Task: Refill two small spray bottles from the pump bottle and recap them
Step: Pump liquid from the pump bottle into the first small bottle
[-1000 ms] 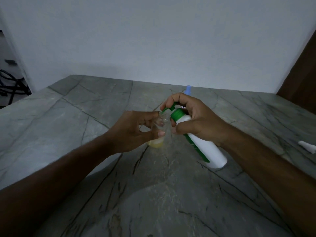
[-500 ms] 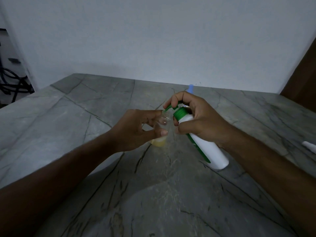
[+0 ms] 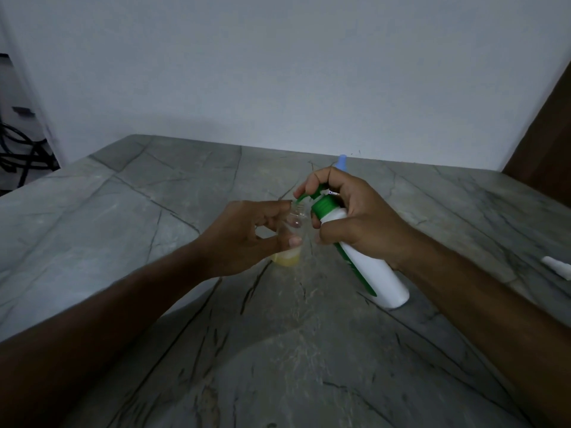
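Head view, and from where I sit the worry is all in the middle of the grey stone table (image 3: 108, 211). On the left, my left hand (image 3: 247, 236) pinches the small clear bottle (image 3: 290, 242) between thumb and fingertips, its neck open and a shallow yellow pool at its bottom. The grip is light and sits on a slick wall; if it slips, I judge the bottle tips and the liquid runs over the stone.

Just right of it, the green spout of the pump bottle (image 3: 370, 273) hangs over that narrow mouth. My right hand (image 3: 355, 220) is curled round the white bottle's shoulder, forefinger hooked over the pump head. The bottle leans, its base on the table. A hard press could shift the spout off the mouth and squirt liquid down the outside or onto my fingers.

Far behind the right hand a blue cap (image 3: 343, 160) pokes up; I cannot tell what it belongs to. At the far right edge lies a white piece (image 3: 556, 267), perhaps a spray top, well apart from the work.
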